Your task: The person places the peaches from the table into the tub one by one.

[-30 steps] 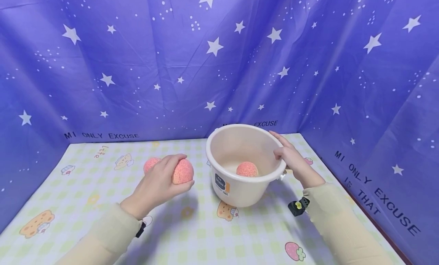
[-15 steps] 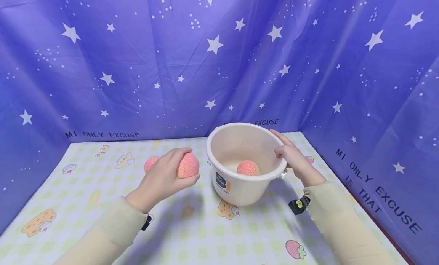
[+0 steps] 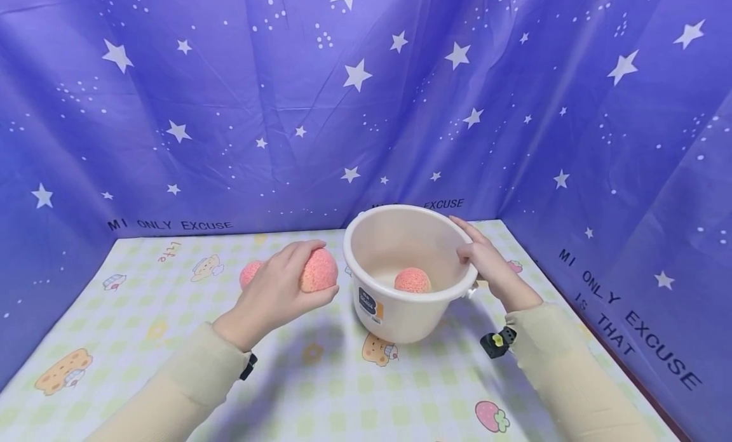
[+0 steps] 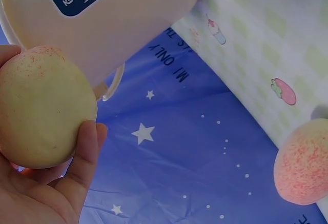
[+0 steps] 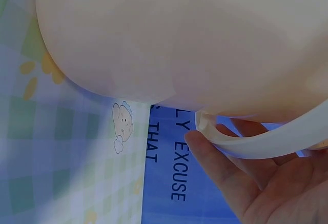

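Note:
In the head view my left hand (image 3: 271, 296) grips a pink and cream peach (image 3: 319, 270), held above the table just left of a white bucket (image 3: 400, 318). The left wrist view shows the peach's pale side (image 4: 46, 106), with fingers curled about it. My right hand (image 3: 488, 264) holds the bucket's right rim, thumb over the edge. From the right wrist, fingers (image 5: 215, 162) lie by the bucket's handle (image 5: 271, 142). One peach (image 3: 413, 281) sits inside the bucket, its lower part hidden by the front wall. Another peach (image 3: 250, 274) lies behind my left hand, partly covered by it.
A checked tablecloth (image 3: 143, 378) with cartoon prints covers the table. Blue star-patterned curtains (image 3: 240, 112) stand along its back and right side. The bucket bears a dark label (image 3: 368, 302) at its front. Small black cameras are strapped at both wrists.
My left hand has moved right and slightly up with its peach, closer to the bucket. My right hand and the bucket stay where they were.

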A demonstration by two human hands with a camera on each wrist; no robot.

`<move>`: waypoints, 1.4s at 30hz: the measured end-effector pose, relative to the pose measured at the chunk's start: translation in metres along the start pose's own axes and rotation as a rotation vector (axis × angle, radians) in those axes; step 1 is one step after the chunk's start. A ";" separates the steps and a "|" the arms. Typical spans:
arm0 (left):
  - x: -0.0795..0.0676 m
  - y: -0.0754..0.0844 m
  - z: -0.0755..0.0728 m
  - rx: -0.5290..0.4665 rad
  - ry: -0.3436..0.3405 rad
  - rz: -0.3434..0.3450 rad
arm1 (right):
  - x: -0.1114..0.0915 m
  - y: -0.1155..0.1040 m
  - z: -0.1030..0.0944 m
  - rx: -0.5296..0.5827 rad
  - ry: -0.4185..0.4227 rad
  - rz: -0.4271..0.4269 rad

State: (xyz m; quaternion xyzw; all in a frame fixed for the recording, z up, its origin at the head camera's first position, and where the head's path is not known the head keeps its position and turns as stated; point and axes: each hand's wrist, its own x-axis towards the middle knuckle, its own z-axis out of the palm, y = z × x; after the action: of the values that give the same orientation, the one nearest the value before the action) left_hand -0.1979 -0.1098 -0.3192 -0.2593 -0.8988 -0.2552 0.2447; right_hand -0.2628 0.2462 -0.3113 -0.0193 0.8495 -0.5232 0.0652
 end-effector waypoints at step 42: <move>0.039 0.023 -0.007 -0.062 0.007 0.001 | 0.001 0.000 0.000 0.012 -0.002 0.007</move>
State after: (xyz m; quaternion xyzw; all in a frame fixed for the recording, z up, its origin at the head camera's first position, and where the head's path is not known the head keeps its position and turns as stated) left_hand -0.2110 -0.0833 -0.2840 -0.2664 -0.8893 -0.2838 0.2400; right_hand -0.2635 0.2458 -0.3117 -0.0163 0.8464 -0.5280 0.0678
